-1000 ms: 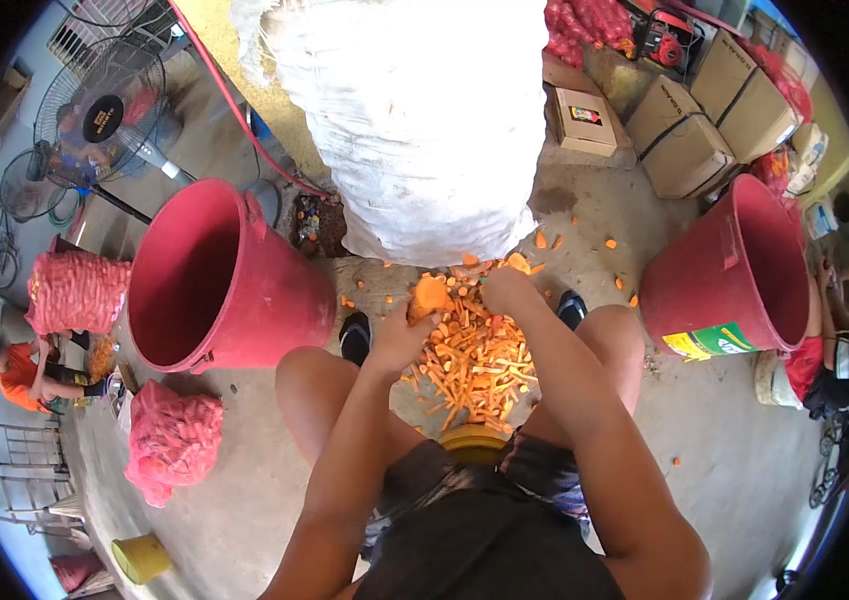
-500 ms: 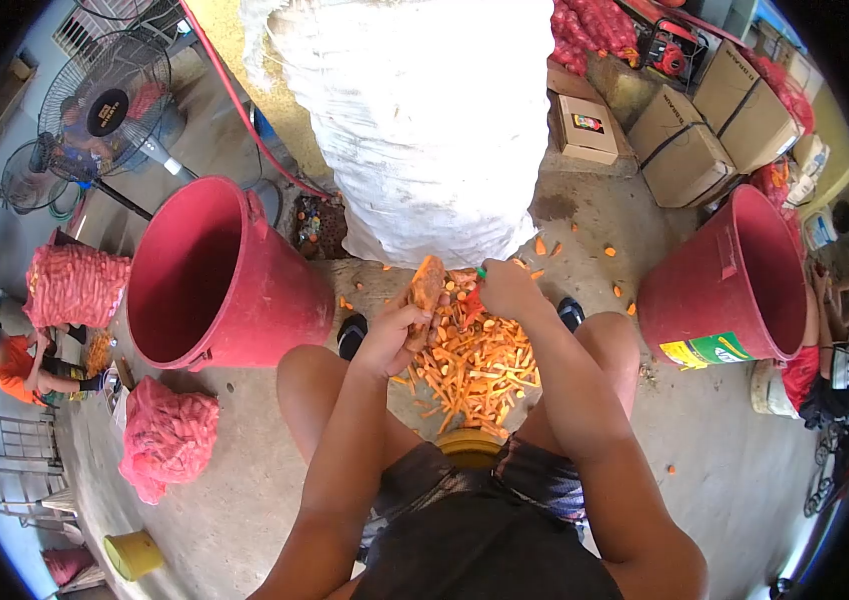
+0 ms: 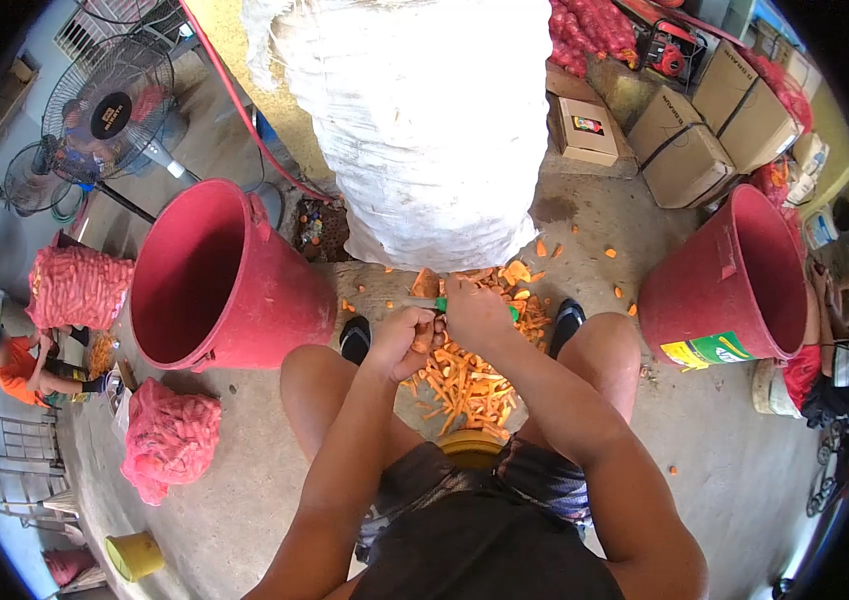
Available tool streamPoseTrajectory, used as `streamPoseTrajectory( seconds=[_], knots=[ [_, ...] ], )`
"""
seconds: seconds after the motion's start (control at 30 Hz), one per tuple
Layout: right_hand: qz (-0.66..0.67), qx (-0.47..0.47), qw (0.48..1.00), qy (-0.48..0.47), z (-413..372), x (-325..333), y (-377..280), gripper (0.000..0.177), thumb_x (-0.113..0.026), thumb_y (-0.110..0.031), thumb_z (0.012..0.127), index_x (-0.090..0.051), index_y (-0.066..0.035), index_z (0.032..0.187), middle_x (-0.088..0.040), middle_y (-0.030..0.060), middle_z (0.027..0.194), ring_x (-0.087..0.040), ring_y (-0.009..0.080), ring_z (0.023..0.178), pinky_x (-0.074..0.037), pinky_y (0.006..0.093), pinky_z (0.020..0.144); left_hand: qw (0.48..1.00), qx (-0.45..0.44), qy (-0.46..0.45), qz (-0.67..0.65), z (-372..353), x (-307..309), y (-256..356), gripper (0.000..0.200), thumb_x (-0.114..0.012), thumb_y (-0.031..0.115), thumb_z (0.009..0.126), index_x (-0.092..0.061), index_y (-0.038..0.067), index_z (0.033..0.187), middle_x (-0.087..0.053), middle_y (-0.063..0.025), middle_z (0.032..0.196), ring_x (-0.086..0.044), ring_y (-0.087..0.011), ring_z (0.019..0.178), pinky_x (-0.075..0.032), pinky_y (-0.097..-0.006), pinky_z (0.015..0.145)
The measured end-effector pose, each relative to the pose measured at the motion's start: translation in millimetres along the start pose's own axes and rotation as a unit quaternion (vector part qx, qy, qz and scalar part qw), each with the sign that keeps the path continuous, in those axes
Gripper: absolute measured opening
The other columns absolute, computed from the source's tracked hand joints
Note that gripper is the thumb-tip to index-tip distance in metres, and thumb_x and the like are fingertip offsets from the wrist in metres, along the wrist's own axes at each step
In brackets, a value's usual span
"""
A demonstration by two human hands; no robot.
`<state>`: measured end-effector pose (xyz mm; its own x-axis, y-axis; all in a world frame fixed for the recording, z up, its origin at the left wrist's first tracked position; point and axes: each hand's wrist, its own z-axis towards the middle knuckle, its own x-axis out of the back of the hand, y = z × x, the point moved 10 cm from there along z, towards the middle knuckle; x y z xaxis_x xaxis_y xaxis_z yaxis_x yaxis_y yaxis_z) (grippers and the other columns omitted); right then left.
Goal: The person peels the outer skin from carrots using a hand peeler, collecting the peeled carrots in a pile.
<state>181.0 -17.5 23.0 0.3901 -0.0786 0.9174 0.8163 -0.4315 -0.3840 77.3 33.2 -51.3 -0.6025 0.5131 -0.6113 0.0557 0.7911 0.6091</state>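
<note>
My left hand [image 3: 400,340] is closed around a thick, rough-skinned carrot [image 3: 426,284], whose upper end sticks out above the fingers. Gripped in my right hand [image 3: 478,318] is a green-handled knife [image 3: 423,302], its blade pointing left across the carrot. Part of the handle is hidden by my fingers. The two hands are close together over a pile of orange carrot strips and pieces [image 3: 470,385] between my feet. Just beyond them stands a big white woven sack [image 3: 425,130].
Large red bins stand at left [image 3: 285,290] and right [image 3: 685,290]. A pink mesh bag [image 3: 170,440] lies on the left floor. Cardboard boxes [image 3: 685,150] are at the right rear, a fan [image 3: 110,115] at the left rear. A person in orange [image 3: 20,368] sits far left.
My right hand has moved left to my left hand, and the knife blade now crosses the carrot. The carrot is lower in my left hand.
</note>
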Motion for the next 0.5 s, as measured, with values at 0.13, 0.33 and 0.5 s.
streamPoseTrajectory(
  seconds=[0.13, 0.33, 0.5],
  knots=[
    [-0.012, -0.008, 1.0, 0.021, 1.5, 5.1, 9.2, 0.03, -0.067, -0.015, 0.092, -0.059, 0.004, 0.114, -0.072, 0.0242, 0.106, -0.075, 0.0425, 0.096, -0.062, 0.0504, 0.079, 1.0, -0.008, -0.017, -0.014, -6.5, -8.7, 4.2, 0.015, -0.053, 0.007, 0.094, -0.061, -0.001, 0.105, -0.063, -0.0096, 0.095, -0.061, -0.0207, 0.083, -0.051, -0.036, 0.074],
    [0.004, 0.008, 0.999, -0.031, -12.9, 7.2, -7.0, 0.029, -0.066, -0.014, 0.091, -0.06, 0.005, 0.113, -0.072, 0.0253, 0.104, -0.074, 0.0414, 0.099, -0.061, 0.0515, 0.081, 1.0, -0.017, 0.005, -0.008, -15.9, -7.3, 9.2, 0.018, -0.055, 0.004, 0.093, -0.059, -0.001, 0.11, -0.062, -0.0106, 0.096, -0.059, -0.0197, 0.084, -0.049, -0.0343, 0.074],
    [0.002, -0.015, 1.0, 0.003, -2.2, 7.1, 12.5, 0.031, -0.068, -0.014, 0.09, -0.06, 0.007, 0.112, -0.073, 0.0256, 0.102, -0.074, 0.0409, 0.1, -0.061, 0.0507, 0.083, 0.999, -0.014, -0.04, -0.011, -16.5, -19.8, 7.2, 0.021, -0.056, 0.004, 0.094, -0.059, -0.001, 0.114, -0.062, -0.0106, 0.101, -0.056, -0.0178, 0.085, -0.048, -0.0333, 0.074]
  ],
)
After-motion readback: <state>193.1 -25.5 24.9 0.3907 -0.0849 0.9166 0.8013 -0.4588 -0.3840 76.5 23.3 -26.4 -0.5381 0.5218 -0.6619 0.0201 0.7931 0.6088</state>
